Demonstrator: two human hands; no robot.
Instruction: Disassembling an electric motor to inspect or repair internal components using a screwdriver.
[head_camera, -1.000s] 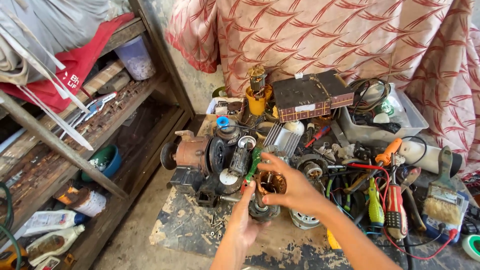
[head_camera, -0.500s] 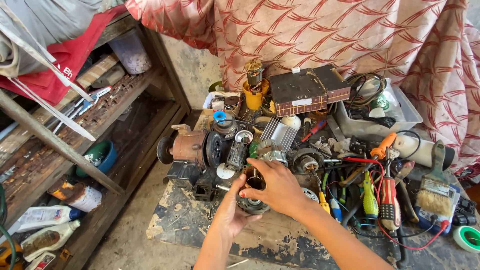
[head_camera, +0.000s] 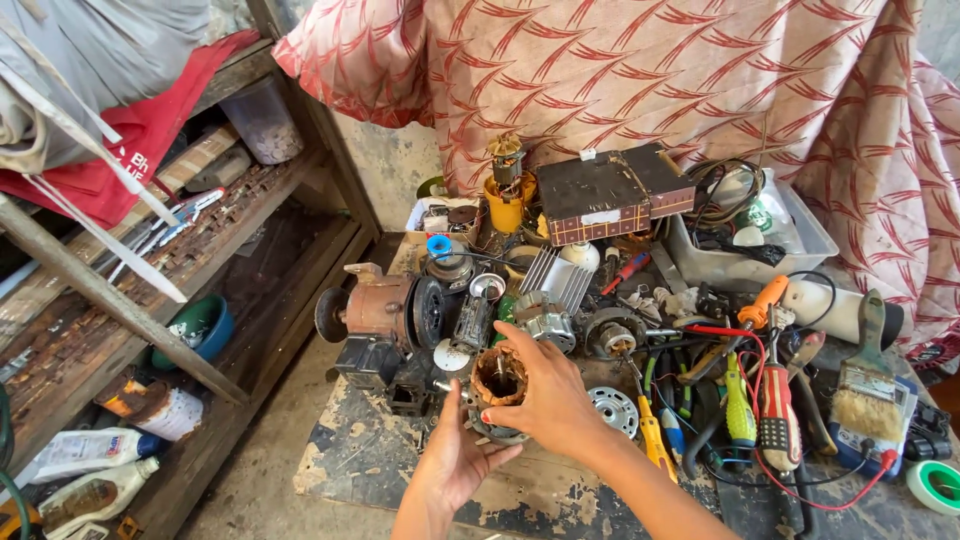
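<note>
head view: both hands meet at centre-bottom of the bench, over a worn work mat (head_camera: 400, 470); left hand (head_camera: 455, 460) comes up from 6 o'clock, palm up, fingers spread, cupping the underside of a small motor stator (head_camera: 498, 385) w/ copper windings; right hand (head_camera: 545, 395) comes in from 4 o'clock, fingers curled and pressed on the stator's top rim and right side, thumb by the bore; so the part is gripped between both hands, lifted just off the mat as far as i can tell; bore looks empty, no rotor in it; no tool in either hand.

around it: at 10 o'clock a rusty motor body (head_camera: 385, 310) w/ pulley; at 12 o'clock a finned grey motor (head_camera: 545, 320); at 3 o'clock a round bearing plate (head_camera: 612, 408), apart from the stator; further at 3 o'clock red-handled screwdriver (head_camera: 775, 415) and green-handled one (head_camera: 737, 405); paintbrush (head_camera: 868, 390) far right; brown box (head_camera: 610, 195) at 1 o'clock near the patterned cloth.

progress, a judgement: stator is out and in hand, being looked over; nearby parts lie loose, unassembled; nothing fitted to it yet.
</note>
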